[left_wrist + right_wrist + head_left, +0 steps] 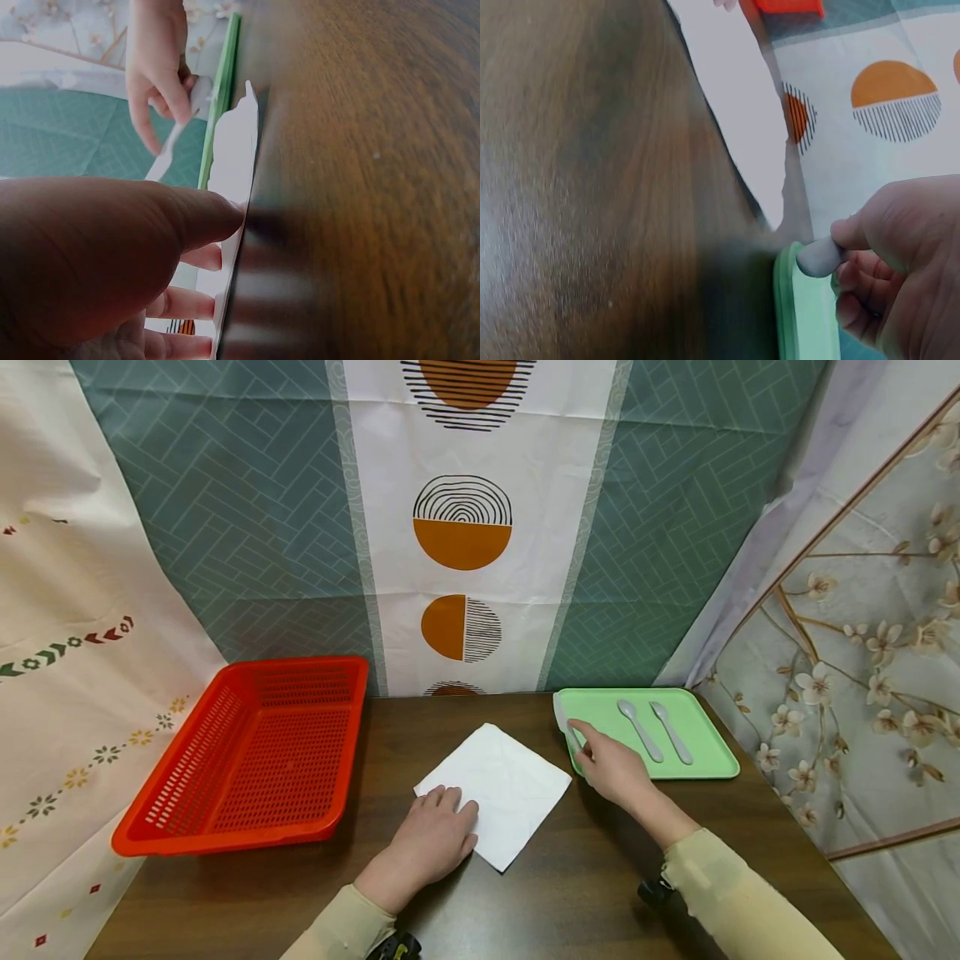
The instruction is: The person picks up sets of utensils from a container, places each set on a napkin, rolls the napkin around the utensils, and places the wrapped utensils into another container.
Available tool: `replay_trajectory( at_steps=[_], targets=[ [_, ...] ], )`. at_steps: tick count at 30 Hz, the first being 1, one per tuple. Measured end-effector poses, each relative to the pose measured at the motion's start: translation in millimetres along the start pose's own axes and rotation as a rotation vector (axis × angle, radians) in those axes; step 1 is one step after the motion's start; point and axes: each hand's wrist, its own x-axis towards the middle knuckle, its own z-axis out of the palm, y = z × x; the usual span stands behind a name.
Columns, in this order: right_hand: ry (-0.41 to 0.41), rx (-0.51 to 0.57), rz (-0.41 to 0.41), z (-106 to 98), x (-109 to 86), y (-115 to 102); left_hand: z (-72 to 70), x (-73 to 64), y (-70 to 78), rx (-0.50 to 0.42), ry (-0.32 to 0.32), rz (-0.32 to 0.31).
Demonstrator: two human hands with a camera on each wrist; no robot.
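A white napkin [498, 793], turned cornerwise, lies unfolded on the table. My left hand [438, 839] rests on its left part, with the thumb and fingertips touching the paper. At the left edge of a green tray [701, 752], my right hand [611, 764] pinches a light grey plastic knife [561, 710] between thumb and fingers. The rounded handle end of the knife [819, 257] pokes out past the thumb in the right wrist view. On the tray lie a grey spoon [640, 731] and a grey fork [671, 732], side by side.
A red perforated basket [225, 839] stands at the left of the brown wooden table [540, 910]. Patterned cloth [465, 652] hangs along the back edge, and more cloth panels close off the left and right sides.
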Motion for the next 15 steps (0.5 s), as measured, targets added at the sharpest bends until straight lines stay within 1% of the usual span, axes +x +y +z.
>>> replay_trajectory(
  at_steps=[4,10,15],
  targets=[
    [0.008,0.009,-0.034,1,-1.6,-8,1.0,-0.5,-0.7,-0.001,0.004,0.0],
    [-0.019,0.046,-0.054,4,-6.0,-21,1.3,0.1,-0.8,-0.005,-0.003,-0.001],
    [-0.016,0.045,-0.1,7,-7.2,-32,0.9,0.4,-0.5,-0.005,-0.002,-0.001]
  ],
)
